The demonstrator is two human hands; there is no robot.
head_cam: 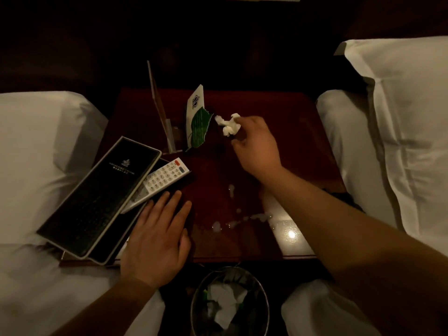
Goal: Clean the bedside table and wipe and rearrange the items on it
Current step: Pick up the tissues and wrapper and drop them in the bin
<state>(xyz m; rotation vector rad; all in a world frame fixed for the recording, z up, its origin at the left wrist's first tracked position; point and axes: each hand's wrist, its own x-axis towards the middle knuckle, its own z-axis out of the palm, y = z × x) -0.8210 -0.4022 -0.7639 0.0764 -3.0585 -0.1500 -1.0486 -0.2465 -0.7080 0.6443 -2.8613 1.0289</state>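
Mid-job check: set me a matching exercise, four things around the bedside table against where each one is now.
Things: 1 crumpled tissue; 2 remote control; 3 waste bin; 4 green leaf card.
Places: A on the floor before the bedside table; B pinched in the right hand; C propped near the table's back; D partly under the black folder.
Pairs: 1-B, 2-D, 3-A, 4-C.

White pillow (409,98) at right, waste bin (266,302) holding crumpled paper (225,301).
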